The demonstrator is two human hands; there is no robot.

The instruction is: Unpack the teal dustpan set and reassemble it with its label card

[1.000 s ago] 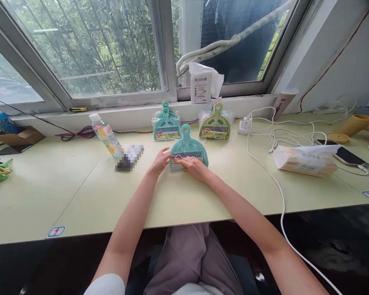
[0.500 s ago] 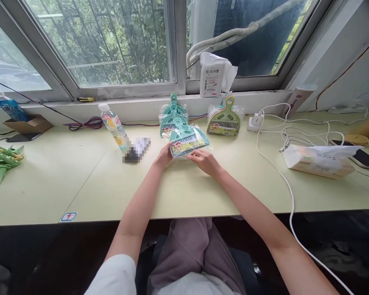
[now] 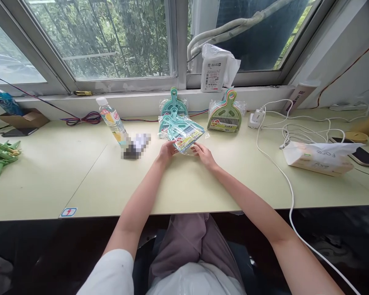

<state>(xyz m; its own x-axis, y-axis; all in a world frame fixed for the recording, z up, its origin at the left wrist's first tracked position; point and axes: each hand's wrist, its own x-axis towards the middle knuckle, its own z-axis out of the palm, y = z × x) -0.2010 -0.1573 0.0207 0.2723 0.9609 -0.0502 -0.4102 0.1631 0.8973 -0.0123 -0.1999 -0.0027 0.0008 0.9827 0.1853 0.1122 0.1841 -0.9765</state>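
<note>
Wrapped dustpan set held aslant before me, handle pointing back-left, over the mid-stretch of the table, nearer the back edge than the front. My left hand is closed on its lower left corner. My right hand has fingertips at the lower right side; pinching or merely steadying, I cannot tell.

Progress, as I judge it: mid-handling. Two lots stand upright at the back edge, a teal stack and, right of it, an olive stack. The set in hand remains tilted, not stood up with either. It overlaps the teal stack in my view; contact unclear.

Containers: clear wrap on the held set encloses pan, bristled brush and printed label; no opening that I can make out. Cardboard box, back left corner: blue bottle in it. Drink bottle, left of the teal stack: capped, fill level unclear. Tissue pack, toward the right end: contents hidden.
</note>
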